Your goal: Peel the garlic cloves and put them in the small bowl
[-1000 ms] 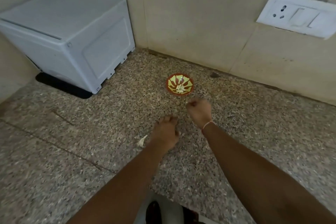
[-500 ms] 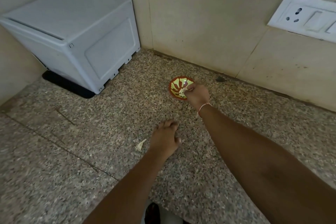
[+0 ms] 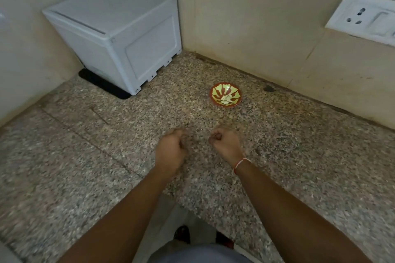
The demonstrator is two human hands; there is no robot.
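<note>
The small bowl (image 3: pixel 216 89), red-rimmed with a yellow-green pattern, stands on the granite counter near the back wall. Pale peeled garlic cloves (image 3: pixel 226 99) lie inside it. My left hand (image 3: pixel 171 149) hovers low over the counter, well in front of the bowl, fingers curled under the palm; anything inside them is hidden. My right hand (image 3: pixel 226 145) is beside it, a hand's width to the right, curled into a loose fist with the thumb against the forefinger and nothing showing in it. Both hands are slightly blurred. No unpeeled garlic or loose skin is visible.
A white plastic box (image 3: pixel 119 32) on a black mat (image 3: pixel 102 85) fills the back left corner. A wall socket and switch plate (image 3: pixel 363 17) is at the upper right. The counter's front edge (image 3: pixel 177 200) runs between my forearms.
My right hand has drawn back from the bowl to beside the left hand. The left fingers have curled in. The scrap of skin seen left of my left hand no longer shows.
</note>
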